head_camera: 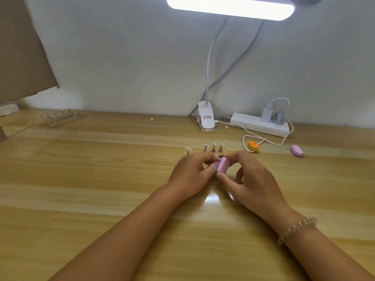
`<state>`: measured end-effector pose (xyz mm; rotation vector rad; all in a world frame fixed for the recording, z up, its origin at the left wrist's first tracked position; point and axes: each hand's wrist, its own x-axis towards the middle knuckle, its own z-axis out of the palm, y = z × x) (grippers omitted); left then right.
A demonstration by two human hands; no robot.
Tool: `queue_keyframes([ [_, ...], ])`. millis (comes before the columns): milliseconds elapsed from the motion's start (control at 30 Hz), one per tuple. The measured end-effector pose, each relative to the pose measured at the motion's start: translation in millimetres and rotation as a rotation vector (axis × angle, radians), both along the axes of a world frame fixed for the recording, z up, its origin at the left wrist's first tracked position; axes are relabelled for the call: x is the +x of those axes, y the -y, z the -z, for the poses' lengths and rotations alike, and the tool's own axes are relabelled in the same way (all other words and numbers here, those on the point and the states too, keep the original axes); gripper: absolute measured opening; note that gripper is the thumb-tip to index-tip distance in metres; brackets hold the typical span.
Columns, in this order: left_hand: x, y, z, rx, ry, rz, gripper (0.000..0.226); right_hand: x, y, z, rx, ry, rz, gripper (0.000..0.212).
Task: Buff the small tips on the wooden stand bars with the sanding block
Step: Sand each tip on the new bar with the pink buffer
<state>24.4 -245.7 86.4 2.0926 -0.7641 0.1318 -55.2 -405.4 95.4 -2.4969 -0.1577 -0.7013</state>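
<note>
A pink and purple sanding block is pinched between thumb and forefinger of my right hand at the middle of the table. My left hand is closed around a small tip and its holder, pressed against the block; the tip itself is hidden by the fingers. Just behind both hands lies a wooden stand bar carrying several small white tips on metal posts.
More wooden stand bars lie at the far left. An orange and yellow block and a second pink block rest at the right. A clip lamp base, power strip and white cable line the back.
</note>
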Motion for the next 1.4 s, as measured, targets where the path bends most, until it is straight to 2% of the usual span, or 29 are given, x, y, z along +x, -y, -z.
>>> queue_keyframes([
  [100,-0.4,0.5,-0.6,0.005,-0.001,0.002,0.013,3.7,5.9,-0.4,0.066,0.018,0.077,0.026],
  [233,-0.5,-0.3,-0.9,0.014,-0.004,-0.003,0.016,-1.2,0.9,1.2,-0.014,0.015,-0.003,0.029],
  [400,-1.1,0.6,-1.4,-0.005,-0.007,0.001,0.014,4.2,7.3,-0.2,0.076,-0.007,0.087,0.022],
  [533,-0.6,0.7,-0.8,0.005,-0.007,-0.011,0.013,0.8,2.4,1.2,0.066,0.000,0.001,0.020],
  [633,-2.4,1.4,-2.2,0.011,-0.005,-0.006,0.013,5.8,6.7,0.0,0.133,-0.006,0.073,0.018],
  [833,-5.7,-0.1,-4.7,0.051,0.009,0.005,0.014,0.6,0.8,1.7,0.037,-0.004,-0.003,0.023],
  [967,-7.1,1.1,-4.5,0.098,0.040,-0.017,0.013,4.8,7.3,-1.3,0.067,-0.012,0.114,0.025],
  [1100,-7.1,0.3,-5.2,0.117,0.041,-0.016,0.012,-0.1,-0.9,0.6,0.001,-0.014,0.027,0.027],
  [1233,-7.4,1.2,-4.9,0.109,0.050,-0.017,0.009,4.4,6.2,-1.3,0.055,-0.024,0.130,0.027],
  [1400,-7.7,0.2,-5.2,0.099,0.044,-0.018,0.007,1.0,0.5,-0.4,0.022,-0.041,0.046,0.030],
])
